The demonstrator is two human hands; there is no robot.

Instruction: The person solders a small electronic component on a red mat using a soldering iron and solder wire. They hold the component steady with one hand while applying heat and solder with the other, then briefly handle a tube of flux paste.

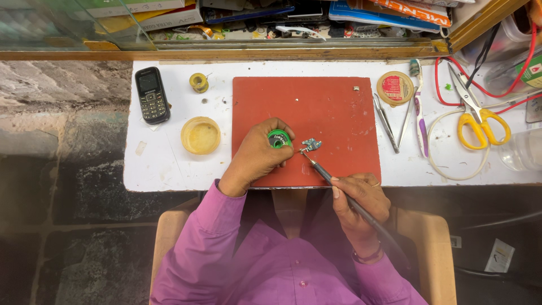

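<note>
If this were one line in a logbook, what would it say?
left hand: holds green spool | right hand: holds soldering iron, tip at small metal part | surface: red mat

Single head-worn view, straight down, fairly near, over red mat (316, 113) and white bench (169, 164).

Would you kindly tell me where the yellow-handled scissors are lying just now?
In the head view the yellow-handled scissors lie at the far right of the white worktop, beside the red mat, just right of the toothbrush, among red and white cables.
</note>
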